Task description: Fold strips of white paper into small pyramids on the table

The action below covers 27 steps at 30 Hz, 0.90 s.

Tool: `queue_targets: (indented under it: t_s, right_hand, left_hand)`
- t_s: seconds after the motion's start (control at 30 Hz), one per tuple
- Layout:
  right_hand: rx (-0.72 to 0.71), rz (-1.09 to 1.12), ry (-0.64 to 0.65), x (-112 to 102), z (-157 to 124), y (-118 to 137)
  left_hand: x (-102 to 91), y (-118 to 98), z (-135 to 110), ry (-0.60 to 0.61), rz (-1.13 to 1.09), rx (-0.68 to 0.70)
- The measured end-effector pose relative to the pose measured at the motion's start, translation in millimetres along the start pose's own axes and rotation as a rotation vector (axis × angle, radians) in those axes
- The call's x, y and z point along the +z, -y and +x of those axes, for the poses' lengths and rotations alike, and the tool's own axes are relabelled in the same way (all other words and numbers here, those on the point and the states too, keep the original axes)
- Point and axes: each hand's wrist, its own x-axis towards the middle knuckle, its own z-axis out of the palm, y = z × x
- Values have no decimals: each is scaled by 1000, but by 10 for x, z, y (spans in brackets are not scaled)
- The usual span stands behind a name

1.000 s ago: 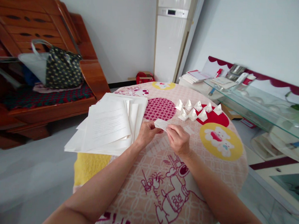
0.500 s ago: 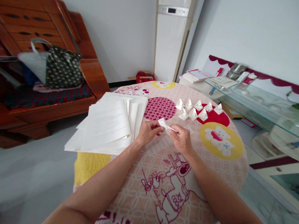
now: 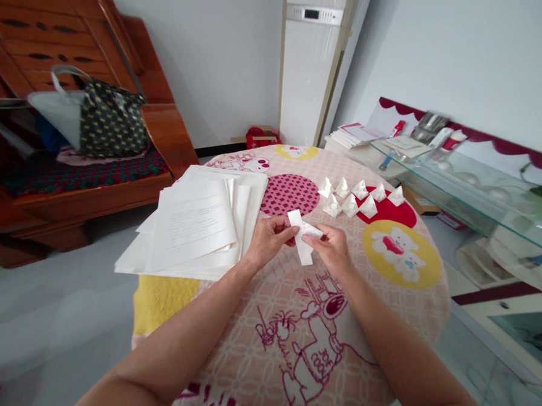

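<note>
A narrow folded strip of white paper (image 3: 302,240) is held between both hands above the round table (image 3: 346,328). My left hand (image 3: 269,239) pinches its left side with thumb and fingers. My right hand (image 3: 332,248) pinches a folded flap on its right side. The strip stands nearly upright, tilted slightly, with a fold crossing it. Several small folded white paper pieces (image 3: 360,197) lie in two rows beyond the hands. A stack of white paper sheets (image 3: 197,223) lies at the table's left edge, beside my left hand.
The table has a pink cartoon-print cloth. A wooden bench (image 3: 75,120) with a patterned bag (image 3: 107,118) stands at left. A white standing air conditioner (image 3: 309,65) is at the back. A glass shelf (image 3: 471,189) with small items runs along the right.
The paper strip went from lying flat between the hands to being turned nearly upright, with a flap folded across it. Both hands stayed in place, pinching it.
</note>
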Motion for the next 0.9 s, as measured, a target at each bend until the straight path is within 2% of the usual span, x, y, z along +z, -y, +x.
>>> queue_targets:
  t_s: [0.17,0.3,0.53,0.7,0.9]
  right_hand:
    - [187,147,82,4,-9,5]
    - [267,253,165,26,-16,27]
    - [310,407,156,2,8,-2]
    - [334,496,214,-12,23,-31]
    - [319,547,266,7,24,-102]
  left_hand:
    - [4,39,9,18,-54,-59]
    - [14,27,3,34,-64,-58]
    - [2,-25,-17,69,-182,-94]
    - [-5,-29,-9,136,-281,-188]
    - [4,-31,-10,158,-325,-200]
